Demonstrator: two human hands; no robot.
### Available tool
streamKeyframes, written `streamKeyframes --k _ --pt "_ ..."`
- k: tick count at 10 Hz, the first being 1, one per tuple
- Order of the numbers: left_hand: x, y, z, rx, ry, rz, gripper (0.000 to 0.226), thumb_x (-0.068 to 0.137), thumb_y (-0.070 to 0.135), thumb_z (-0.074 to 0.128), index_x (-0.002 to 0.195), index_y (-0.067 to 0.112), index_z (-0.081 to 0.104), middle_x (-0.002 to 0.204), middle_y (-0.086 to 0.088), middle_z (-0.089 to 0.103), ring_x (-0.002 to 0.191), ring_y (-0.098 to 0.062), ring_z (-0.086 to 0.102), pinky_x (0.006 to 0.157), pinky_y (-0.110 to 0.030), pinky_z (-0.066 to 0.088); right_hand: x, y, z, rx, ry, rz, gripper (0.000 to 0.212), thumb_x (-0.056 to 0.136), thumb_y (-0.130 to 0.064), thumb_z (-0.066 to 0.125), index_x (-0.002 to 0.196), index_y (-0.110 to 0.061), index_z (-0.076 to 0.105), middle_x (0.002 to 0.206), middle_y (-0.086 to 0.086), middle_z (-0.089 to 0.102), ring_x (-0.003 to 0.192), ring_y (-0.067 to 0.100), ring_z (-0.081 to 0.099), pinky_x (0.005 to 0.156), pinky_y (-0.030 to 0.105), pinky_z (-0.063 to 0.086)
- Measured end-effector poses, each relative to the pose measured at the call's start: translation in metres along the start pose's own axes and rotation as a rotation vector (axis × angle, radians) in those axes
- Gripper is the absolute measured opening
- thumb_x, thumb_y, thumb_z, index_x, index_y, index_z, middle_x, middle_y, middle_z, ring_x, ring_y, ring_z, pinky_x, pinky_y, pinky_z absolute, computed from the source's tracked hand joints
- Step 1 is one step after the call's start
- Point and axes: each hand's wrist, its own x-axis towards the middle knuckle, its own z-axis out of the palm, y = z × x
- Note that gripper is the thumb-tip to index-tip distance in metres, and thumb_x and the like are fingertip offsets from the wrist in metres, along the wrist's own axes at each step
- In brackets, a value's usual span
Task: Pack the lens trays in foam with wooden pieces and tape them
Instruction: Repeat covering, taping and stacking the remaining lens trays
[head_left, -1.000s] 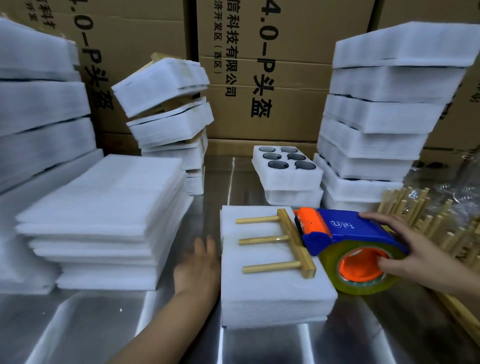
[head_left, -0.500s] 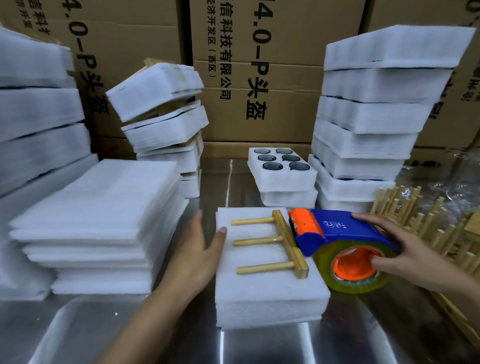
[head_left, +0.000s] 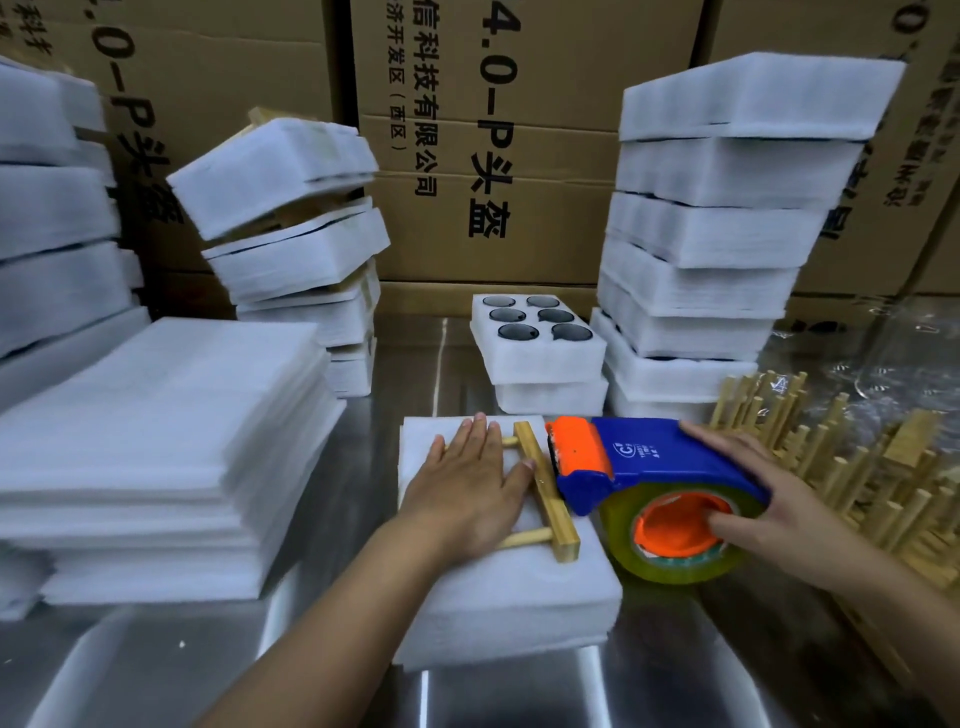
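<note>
A white foam-wrapped pack (head_left: 498, 587) lies at the centre of the steel table. On top of it rests a wooden piece (head_left: 550, 504), a bar with three pegs pointing left. My left hand (head_left: 470, 483) lies flat over the pegs, fingers straight, pressing them onto the foam. My right hand (head_left: 753, 493) grips a blue and orange tape dispenser (head_left: 639, 462) with a roll of clear tape (head_left: 675, 535); its orange head sits at the pack's right edge, against the wooden bar.
An open foam lens tray (head_left: 540, 353) with several round cavities stands behind the pack. Foam sheets (head_left: 156, 415) are piled at left. Stacks of packed foam (head_left: 717, 234) rise at back right and back left (head_left: 291, 244). Wooden pieces (head_left: 852, 467) are heaped at right. Cardboard boxes (head_left: 493, 130) wall the back.
My left hand rose from the table beside the pack and came down flat on the wooden piece's pegs. The dispenser stayed at the pack's right edge.
</note>
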Motion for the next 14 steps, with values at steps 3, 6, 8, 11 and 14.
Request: streamKeyframes --k 3,6,8,11,14 --pt "-0.001 0.001 -0.003 -0.006 -0.028 -0.015 0.063 0.100 0.046 0.009 0.150 0.012 -0.009 0.158 -0.001 -0.017 0.143 -0.009 -0.018 0.115 -0.032 -0.009 0.003 -0.029 -0.077 -0.464 -0.057 -0.024 0.097 0.075 0.000 0.072 0.125 -0.072 0.031 0.127 -0.041 0.021 0.106 0.004 0.047 0.069 0.029 0.053" --pt "-0.003 0.002 -0.003 -0.028 -0.008 -0.011 0.064 0.099 0.047 0.011 0.150 0.012 -0.008 0.158 0.000 -0.016 0.143 -0.008 -0.017 0.114 -0.031 -0.010 -0.003 -0.015 -0.111 -0.616 -0.026 0.031 0.101 0.071 0.004 0.073 0.130 -0.068 0.032 0.128 -0.038 0.024 0.111 0.001 0.042 0.076 0.028 0.045" --pt "-0.002 0.001 -0.002 -0.033 -0.002 -0.020 0.064 0.099 0.048 0.011 0.150 0.014 -0.007 0.158 0.002 -0.015 0.143 -0.007 -0.016 0.115 -0.031 -0.010 0.004 -0.012 -0.102 -0.728 -0.149 -0.024 0.098 0.077 0.000 0.065 0.124 -0.076 0.024 0.120 -0.029 0.023 0.106 0.003 0.037 0.082 0.028 0.040" --pt "-0.005 0.001 -0.003 -0.044 0.011 -0.017 0.064 0.099 0.049 0.012 0.150 0.016 -0.007 0.158 0.003 -0.015 0.143 -0.006 -0.016 0.114 -0.029 -0.010 0.043 -0.026 -0.061 -0.927 -0.449 -0.137 0.091 0.087 -0.014 0.052 0.111 -0.085 0.001 0.118 -0.027 0.006 0.106 0.008 0.042 0.077 0.015 0.040" --pt "-0.003 0.000 0.001 -0.048 0.034 -0.013 0.064 0.098 0.050 0.012 0.150 0.016 -0.007 0.158 0.004 -0.014 0.143 -0.005 -0.016 0.114 -0.028 -0.011 0.064 -0.035 -0.034 -0.916 -0.536 -0.257 0.086 0.081 -0.013 0.047 0.112 -0.083 0.008 0.116 -0.024 0.014 0.097 0.014 0.053 0.077 0.021 0.044"
